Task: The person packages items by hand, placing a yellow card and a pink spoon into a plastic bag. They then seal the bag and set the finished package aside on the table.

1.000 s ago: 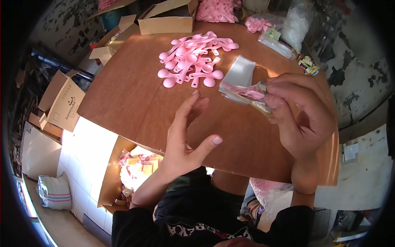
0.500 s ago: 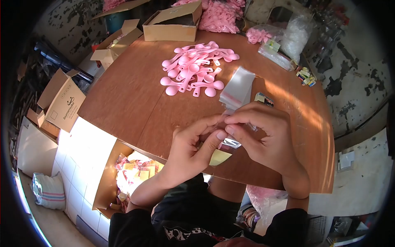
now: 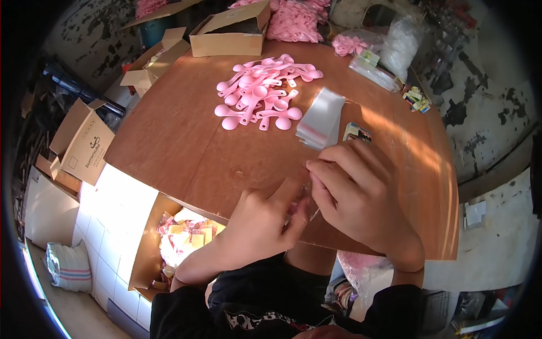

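Observation:
My left hand [image 3: 268, 220] is closed around a small clear plastic packet [image 3: 306, 193], mostly covered by the fingers; a bit of pink shows there. Close by on the right, my right hand [image 3: 361, 195] pinches thumb and forefinger together, and whatever is between them is too small to make out. Both hands are above the table's near edge. Beyond them lies a stack of clear plastic bags [image 3: 323, 116], with a small printed card stack [image 3: 357, 132] beside it. Farther back is a loose pile of pink measuring spoons [image 3: 259, 93].
An open carton [image 3: 148, 248] of filled packets stands below the table's left front edge. On the wooden table [image 3: 186, 141], a cardboard box [image 3: 226, 42] and a bag of pink spoons [image 3: 296, 22] sit at the back. Small yellow cards [image 3: 416, 100] lie at the right.
My hands have moved apart, the right one staying higher while the left turned over the packet. The packet's yellow card, visible earlier, is now hidden. The whole view has shifted slightly.

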